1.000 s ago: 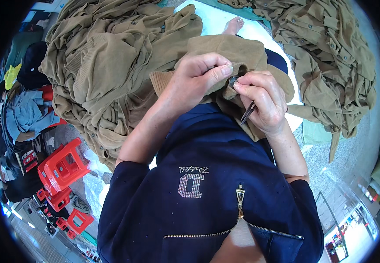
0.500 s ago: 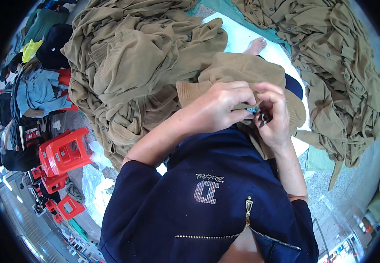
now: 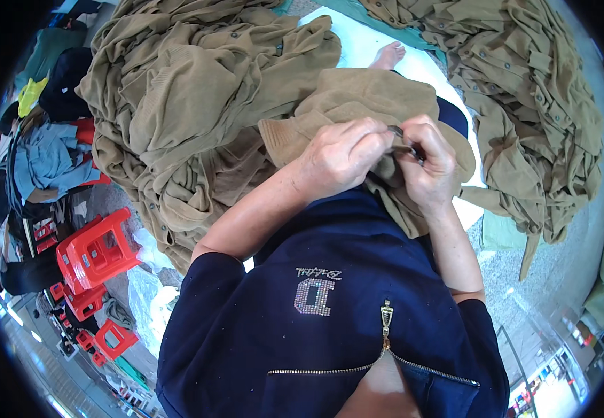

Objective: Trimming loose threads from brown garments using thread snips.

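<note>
Because fingers (image 3: 438,143) overlap it, a dark object (image 3: 418,157) is indistinct; both hands (image 3: 343,155) (image 3: 431,166) pinch the brown garment (image 3: 375,93).

Forearms (image 3: 256,212) angled inward, fingers (image 3: 373,148) curled

The person's left hand (image 3: 343,155) and right hand (image 3: 430,167) pinch a brown garment (image 3: 375,90) over the lap, a dark tool (image 3: 417,157) partly hidden in the right. A brown left pile (image 3: 190,97) and right pile (image 3: 538,115) flank it.

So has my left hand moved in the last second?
Yes, downward in the view: judged against the brown garment pile at left, your left hand now sits lower.
</note>
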Motion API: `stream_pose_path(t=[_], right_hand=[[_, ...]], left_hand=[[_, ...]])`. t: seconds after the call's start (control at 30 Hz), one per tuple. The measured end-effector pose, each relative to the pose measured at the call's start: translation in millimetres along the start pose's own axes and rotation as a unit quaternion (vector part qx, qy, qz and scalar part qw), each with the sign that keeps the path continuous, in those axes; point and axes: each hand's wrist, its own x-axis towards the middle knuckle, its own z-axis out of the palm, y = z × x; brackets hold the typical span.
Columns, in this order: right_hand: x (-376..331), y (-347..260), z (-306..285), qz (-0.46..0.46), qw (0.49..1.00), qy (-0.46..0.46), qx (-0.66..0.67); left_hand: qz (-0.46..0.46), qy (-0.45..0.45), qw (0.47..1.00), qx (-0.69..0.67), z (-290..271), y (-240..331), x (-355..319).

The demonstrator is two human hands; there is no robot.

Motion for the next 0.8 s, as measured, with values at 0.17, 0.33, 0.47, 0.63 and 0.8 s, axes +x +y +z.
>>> stream_pose_path(t=[0.17,0.33,0.47,0.63,0.8], right_hand=[[-2.2,4.7,1.9,-0.074,0.990,0.061,-0.101],[-6.7,19.2,1.5,-0.177,0.966,0.080,-0.168],[-5.9,21.9,-0.4,-0.152,0.976,0.072,-0.138],[0.2,9.7,-4.1,0.046,0.983,-0.011,-0.177],[-6.2,31.8,-49.2,0.206,0.916,-0.226,-0.261]], left_hand=[[-0.098,-0.026,0.988,-0.120,2.9,-5.9,9.5],[-0.302,-0.055,0.935,-0.176,3.3,2.9,12.0],[-0.160,-0.048,0.985,-0.035,7.2,2.9,8.1],[-0.114,-0.010,0.980,0.161,3.2,-14.0,9.3],[-0.287,-0.212,0.933,-0.038,-42.7,-38.7,-11.1]])
